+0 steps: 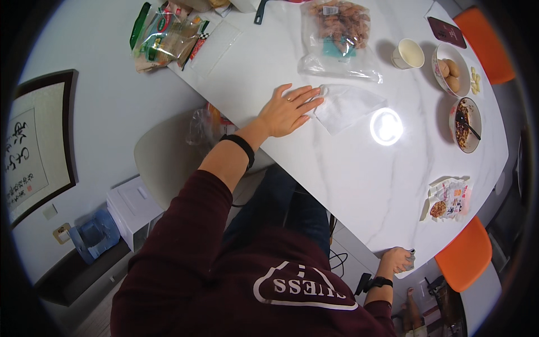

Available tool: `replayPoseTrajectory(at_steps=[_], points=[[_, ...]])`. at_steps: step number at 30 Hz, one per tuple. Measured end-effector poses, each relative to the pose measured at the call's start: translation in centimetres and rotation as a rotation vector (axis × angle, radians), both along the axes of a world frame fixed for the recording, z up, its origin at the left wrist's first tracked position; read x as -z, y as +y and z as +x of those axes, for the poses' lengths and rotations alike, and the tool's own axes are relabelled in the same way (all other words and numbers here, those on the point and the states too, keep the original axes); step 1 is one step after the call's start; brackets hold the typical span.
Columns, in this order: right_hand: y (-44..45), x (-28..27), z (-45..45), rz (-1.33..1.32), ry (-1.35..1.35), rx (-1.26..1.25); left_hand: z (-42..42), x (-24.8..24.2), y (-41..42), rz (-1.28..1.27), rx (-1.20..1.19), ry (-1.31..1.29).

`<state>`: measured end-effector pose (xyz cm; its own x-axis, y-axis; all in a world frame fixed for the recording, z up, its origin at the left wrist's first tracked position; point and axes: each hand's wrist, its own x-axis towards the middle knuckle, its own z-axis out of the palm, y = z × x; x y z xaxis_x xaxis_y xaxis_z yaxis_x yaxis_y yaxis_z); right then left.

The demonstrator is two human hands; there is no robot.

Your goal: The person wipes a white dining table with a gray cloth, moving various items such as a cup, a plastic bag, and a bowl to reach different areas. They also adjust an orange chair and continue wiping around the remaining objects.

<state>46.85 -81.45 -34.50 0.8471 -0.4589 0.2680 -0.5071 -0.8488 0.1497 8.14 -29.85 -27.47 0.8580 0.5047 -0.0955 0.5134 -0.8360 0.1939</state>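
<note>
My left hand (290, 110) lies palm down over the white marbled table (353, 168), fingers spread. Its fingertips touch the left edge of a thin white paper sheet, perhaps a tissue (347, 107), lying flat. At the table's near right corner my right hand (397, 260) is closed around a small crumpled greyish piece (409, 260), tissue or cloth; I cannot tell which. Beyond the paper lies a clear plastic bag of brownish-pink food pieces (343, 29). A printed snack packet (448, 200) rests farther along the table from my right hand.
Along the far right side stand a paper cup (408, 54), a bowl of eggs or potatoes (438, 82) and a bowl of dark chilli-like mix with a black spoon (452, 126). Food packages (164, 38) crowd the far left corner. Orange chairs (465, 255) and a grey chair (164, 147) flank the table.
</note>
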Motion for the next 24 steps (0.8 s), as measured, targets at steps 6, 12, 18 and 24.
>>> replayPoseTrajectory(at_steps=[6,12,18,24], points=[[3.0,-2.2,-1.5,0.075,-0.048,0.05,0.1,-0.1,0.0,0.055,0.009,0.079],[2.7,-2.2,-1.4,-0.025,0.044,0.038,0.1,-0.2,-0.1,0.01,-0.004,0.006],[2.7,-2.2,-1.3,0.01,-0.01,0.09,0.3,-0.3,-0.1,-0.004,0.001,0.019],[2.3,-2.3,-1.4,0.062,0.006,0.071,0.1,-0.3,-0.2,-0.02,-0.005,0.036]])
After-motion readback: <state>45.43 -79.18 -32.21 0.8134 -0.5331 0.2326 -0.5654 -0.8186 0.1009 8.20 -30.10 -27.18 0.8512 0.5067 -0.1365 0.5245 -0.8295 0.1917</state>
